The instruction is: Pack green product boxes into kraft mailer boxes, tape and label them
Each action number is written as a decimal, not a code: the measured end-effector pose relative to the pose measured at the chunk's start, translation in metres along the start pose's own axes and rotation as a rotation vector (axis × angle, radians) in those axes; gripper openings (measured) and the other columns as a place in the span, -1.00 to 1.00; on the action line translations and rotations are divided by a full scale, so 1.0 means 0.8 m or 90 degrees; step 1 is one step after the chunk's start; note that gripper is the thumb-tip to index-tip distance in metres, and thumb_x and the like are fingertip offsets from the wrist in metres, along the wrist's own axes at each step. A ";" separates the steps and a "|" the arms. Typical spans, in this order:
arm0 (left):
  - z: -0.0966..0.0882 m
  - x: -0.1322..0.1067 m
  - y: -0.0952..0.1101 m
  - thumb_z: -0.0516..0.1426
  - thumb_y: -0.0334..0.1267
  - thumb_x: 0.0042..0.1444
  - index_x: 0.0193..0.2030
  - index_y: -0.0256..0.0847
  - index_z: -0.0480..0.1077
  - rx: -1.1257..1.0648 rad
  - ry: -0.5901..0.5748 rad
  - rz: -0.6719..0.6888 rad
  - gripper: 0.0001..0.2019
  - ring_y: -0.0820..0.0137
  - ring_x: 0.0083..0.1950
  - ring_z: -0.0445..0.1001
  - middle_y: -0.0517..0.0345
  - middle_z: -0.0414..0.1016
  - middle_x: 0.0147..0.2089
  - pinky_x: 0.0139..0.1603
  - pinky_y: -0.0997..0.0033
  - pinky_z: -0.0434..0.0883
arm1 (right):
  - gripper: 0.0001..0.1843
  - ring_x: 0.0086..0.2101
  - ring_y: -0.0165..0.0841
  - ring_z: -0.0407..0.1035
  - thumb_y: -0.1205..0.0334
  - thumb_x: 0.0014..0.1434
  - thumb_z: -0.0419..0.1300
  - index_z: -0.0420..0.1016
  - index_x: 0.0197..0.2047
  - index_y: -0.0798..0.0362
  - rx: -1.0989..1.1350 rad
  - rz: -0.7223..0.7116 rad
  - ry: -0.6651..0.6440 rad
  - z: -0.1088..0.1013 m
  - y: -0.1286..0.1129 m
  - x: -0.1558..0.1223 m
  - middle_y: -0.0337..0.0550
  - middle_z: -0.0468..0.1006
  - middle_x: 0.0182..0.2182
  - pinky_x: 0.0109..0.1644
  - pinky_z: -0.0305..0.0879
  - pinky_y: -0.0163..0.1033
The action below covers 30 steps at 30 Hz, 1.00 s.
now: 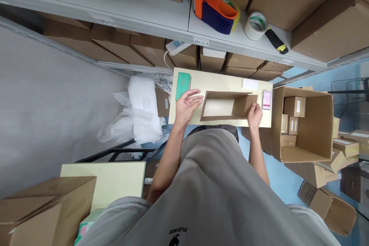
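Observation:
A narrow cardboard box [240, 107] lies open on the cream tabletop [221, 78], and a pale surface shows through its middle. My right hand [255, 115] grips the right end of the box, thumb on the near side and fingers curled at its edge. At the other end, my left hand [186, 108] is open, fingers spread and slightly bent, just left of the box wall. Beyond my left fingers is a green box [182, 83]. A phone [266, 100] with a lit pink screen lies right of my right hand.
Behind the table stands a shelf [161, 15] with cardboard boxes, an orange and blue tape dispenser [216, 12], a tape roll [256, 25] and a box cutter [276, 40]. At right, a large open carton [313, 123] holds small boxes. White wrapping [145, 109] sits at left.

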<state>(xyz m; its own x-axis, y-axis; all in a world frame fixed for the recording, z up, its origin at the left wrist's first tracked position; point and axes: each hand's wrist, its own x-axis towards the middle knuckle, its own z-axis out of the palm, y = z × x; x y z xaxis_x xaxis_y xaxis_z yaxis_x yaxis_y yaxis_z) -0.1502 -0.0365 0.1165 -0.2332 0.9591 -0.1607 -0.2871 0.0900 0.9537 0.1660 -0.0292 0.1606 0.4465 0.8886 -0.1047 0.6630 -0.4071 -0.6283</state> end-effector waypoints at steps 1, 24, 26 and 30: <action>0.000 0.000 0.000 0.64 0.03 -0.03 0.13 -0.13 0.63 -0.001 -0.002 -0.003 -0.36 0.09 0.13 0.81 -0.14 0.73 0.23 0.29 0.01 0.74 | -0.56 -0.45 -0.27 0.10 0.01 0.67 -0.05 0.09 -0.34 -0.18 -0.002 -0.001 -0.001 0.000 0.000 0.000 -0.39 0.19 -0.54 -0.25 0.00 -0.14; 0.002 -0.011 0.006 0.58 -0.09 0.04 0.11 -0.13 0.67 0.011 -0.052 -0.020 -0.49 0.20 0.07 0.77 -0.05 0.74 0.05 0.28 0.04 0.76 | -0.54 -0.45 -0.25 0.14 -0.07 0.69 -0.11 0.16 -0.31 -0.16 -0.017 -0.032 -0.018 0.000 0.004 -0.002 -0.34 0.25 -0.50 -0.26 0.03 -0.14; 0.002 -0.012 0.005 0.58 -0.10 0.03 0.10 -0.12 0.66 -0.002 -0.067 -0.009 -0.49 0.11 0.23 0.75 -0.06 0.74 0.09 0.47 -0.11 0.66 | -0.53 -0.45 -0.25 0.15 -0.09 0.70 -0.12 0.16 -0.30 -0.16 -0.020 -0.038 -0.018 0.000 0.005 -0.002 -0.33 0.26 -0.50 -0.25 0.03 -0.14; 0.001 -0.013 0.005 0.59 -0.05 0.05 0.13 -0.11 0.64 0.000 -0.040 -0.009 -0.46 0.10 0.18 0.78 -0.04 0.73 0.07 0.43 -0.11 0.69 | -0.54 -0.45 -0.25 0.14 -0.09 0.69 -0.10 0.13 -0.31 -0.17 -0.024 -0.042 -0.024 -0.001 0.005 -0.001 -0.33 0.26 -0.50 -0.24 0.03 -0.14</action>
<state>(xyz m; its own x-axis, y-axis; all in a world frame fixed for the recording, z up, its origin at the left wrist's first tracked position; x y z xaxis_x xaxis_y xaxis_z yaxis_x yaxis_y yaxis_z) -0.1485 -0.0458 0.1222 -0.1704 0.9727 -0.1573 -0.2892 0.1033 0.9517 0.1690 -0.0319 0.1587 0.3786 0.9209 -0.0928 0.7124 -0.3540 -0.6059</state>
